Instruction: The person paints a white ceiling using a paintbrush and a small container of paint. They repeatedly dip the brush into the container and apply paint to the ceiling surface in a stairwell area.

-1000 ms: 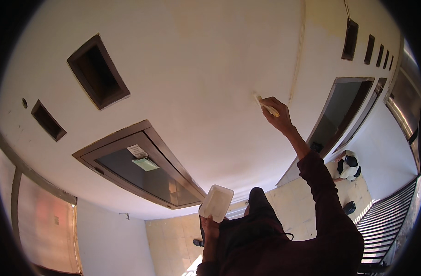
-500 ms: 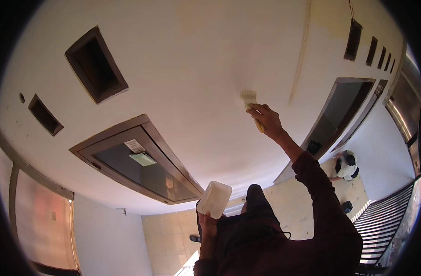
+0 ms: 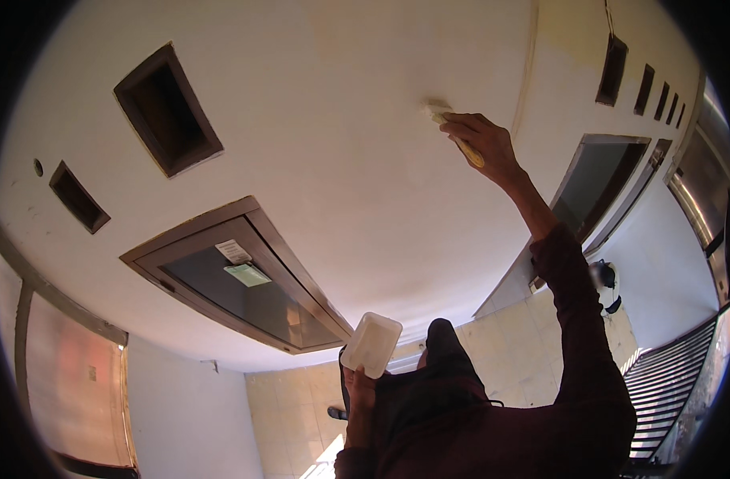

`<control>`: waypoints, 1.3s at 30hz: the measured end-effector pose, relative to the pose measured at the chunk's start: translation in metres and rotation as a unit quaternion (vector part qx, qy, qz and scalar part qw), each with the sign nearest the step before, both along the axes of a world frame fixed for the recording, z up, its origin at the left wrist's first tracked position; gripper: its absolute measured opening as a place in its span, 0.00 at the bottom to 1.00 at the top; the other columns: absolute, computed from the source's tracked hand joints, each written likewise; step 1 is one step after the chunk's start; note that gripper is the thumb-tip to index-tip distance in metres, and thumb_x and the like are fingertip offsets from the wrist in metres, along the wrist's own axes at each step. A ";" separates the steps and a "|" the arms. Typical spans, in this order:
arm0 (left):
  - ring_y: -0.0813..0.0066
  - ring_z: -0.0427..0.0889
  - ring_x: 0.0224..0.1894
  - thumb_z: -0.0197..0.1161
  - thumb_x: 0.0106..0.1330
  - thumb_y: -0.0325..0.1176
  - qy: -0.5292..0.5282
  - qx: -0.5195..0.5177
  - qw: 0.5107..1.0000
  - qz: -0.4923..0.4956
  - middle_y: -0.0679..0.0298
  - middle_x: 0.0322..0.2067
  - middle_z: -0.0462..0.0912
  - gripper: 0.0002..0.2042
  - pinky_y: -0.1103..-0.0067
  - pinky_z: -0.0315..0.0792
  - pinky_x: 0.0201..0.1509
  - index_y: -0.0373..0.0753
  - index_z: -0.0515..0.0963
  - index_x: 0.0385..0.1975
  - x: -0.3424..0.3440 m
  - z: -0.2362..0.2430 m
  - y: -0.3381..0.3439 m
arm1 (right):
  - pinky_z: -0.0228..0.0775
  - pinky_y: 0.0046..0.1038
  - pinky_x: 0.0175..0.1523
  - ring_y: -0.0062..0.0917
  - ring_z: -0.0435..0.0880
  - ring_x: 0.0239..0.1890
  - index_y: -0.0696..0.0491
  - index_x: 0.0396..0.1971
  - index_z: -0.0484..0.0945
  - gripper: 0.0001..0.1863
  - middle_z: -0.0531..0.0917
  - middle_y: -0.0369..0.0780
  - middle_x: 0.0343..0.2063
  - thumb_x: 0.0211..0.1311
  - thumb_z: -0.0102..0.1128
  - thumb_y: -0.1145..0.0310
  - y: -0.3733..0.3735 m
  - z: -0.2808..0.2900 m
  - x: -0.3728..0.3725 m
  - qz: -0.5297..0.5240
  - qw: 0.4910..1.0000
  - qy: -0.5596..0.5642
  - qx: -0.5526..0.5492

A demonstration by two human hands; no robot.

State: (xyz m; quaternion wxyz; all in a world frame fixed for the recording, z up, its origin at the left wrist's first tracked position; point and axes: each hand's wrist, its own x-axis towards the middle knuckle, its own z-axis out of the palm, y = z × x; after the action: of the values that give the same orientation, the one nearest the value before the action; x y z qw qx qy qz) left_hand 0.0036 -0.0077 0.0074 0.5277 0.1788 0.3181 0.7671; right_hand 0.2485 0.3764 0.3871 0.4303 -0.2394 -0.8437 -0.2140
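Note:
A paintbrush (image 3: 469, 152) with a yellowish handle is gripped in my right hand (image 3: 489, 148), arm stretched up and forward. Its pale bristles touch, or nearly touch, the off-white wall (image 3: 381, 184). Low in front of my body, my left hand (image 3: 360, 387) holds a white rectangular plastic tub (image 3: 371, 345) by its near end. The tub tilts a little, and how much paint is inside cannot be made out.
A brown-framed door (image 3: 245, 275) with papers on its glass is at left. Dark framed openings (image 3: 169, 112) sit in the wall. At right are another doorway (image 3: 600, 180), a crouching person (image 3: 608, 279) partly behind my arm, and a black railing (image 3: 672, 379).
My right hand and the paintbrush have moved up the wall and slightly right, and the brush now slants more. The left hand and tub stay about where they were.

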 end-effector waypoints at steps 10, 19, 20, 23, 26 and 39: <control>0.57 0.85 0.55 0.55 0.77 0.31 -0.014 -0.009 1.000 0.006 0.56 0.61 0.76 0.25 0.62 0.87 0.48 0.44 0.59 0.72 -0.003 -0.015 0.004 | 0.85 0.29 0.51 0.29 0.84 0.55 0.42 0.48 0.83 0.18 0.82 0.33 0.56 0.56 0.70 0.70 -0.009 -0.129 -0.004 -0.016 0.995 -0.099 -0.013; 0.60 0.82 0.60 0.56 0.77 0.30 -0.017 0.001 1.000 -0.003 0.59 0.62 0.75 0.26 0.64 0.85 0.55 0.45 0.59 0.72 -0.006 -0.025 0.004 | 0.84 0.30 0.48 0.28 0.87 0.48 0.46 0.45 0.86 0.11 0.88 0.32 0.46 0.63 0.71 0.71 -0.012 0.000 -0.011 0.012 0.988 -0.078 -0.131; 0.60 0.82 0.60 0.56 0.77 0.30 -0.012 -0.008 1.000 0.002 0.59 0.62 0.75 0.26 0.65 0.85 0.56 0.45 0.59 0.72 -0.005 -0.021 0.005 | 0.83 0.30 0.50 0.29 0.88 0.48 0.46 0.45 0.85 0.11 0.89 0.33 0.46 0.63 0.70 0.72 -0.014 0.032 -0.012 0.010 0.991 -0.067 -0.118; 0.62 0.82 0.61 0.56 0.77 0.31 -0.010 -0.005 1.000 -0.004 0.60 0.63 0.75 0.25 0.65 0.84 0.57 0.45 0.60 0.72 -0.005 -0.014 0.000 | 0.83 0.30 0.53 0.30 0.89 0.47 0.48 0.46 0.85 0.12 0.89 0.35 0.46 0.63 0.70 0.74 -0.011 0.108 -0.017 0.035 0.995 -0.006 -0.089; 0.63 0.82 0.61 0.57 0.77 0.31 -0.009 0.008 1.000 -0.012 0.61 0.63 0.75 0.26 0.66 0.84 0.57 0.45 0.60 0.72 -0.009 -0.022 -0.003 | 0.83 0.29 0.52 0.28 0.87 0.48 0.45 0.47 0.85 0.12 0.88 0.31 0.48 0.64 0.70 0.71 0.000 0.156 -0.023 0.054 0.996 0.038 0.053; 0.61 0.82 0.61 0.57 0.77 0.32 -0.007 0.000 1.000 0.009 0.59 0.63 0.74 0.24 0.63 0.85 0.57 0.45 0.60 0.71 -0.006 -0.012 0.001 | 0.85 0.31 0.50 0.31 0.83 0.54 0.45 0.48 0.83 0.19 0.81 0.36 0.57 0.53 0.72 0.72 -0.014 -0.128 -0.022 -0.014 0.991 -0.136 -0.006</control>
State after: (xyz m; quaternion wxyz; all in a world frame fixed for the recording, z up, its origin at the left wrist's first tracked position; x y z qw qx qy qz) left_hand -0.0028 -0.0065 -0.0049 0.5225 0.1705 0.3158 0.7734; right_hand 0.2266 0.3620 0.2592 0.3068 -0.2217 -0.8924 -0.2458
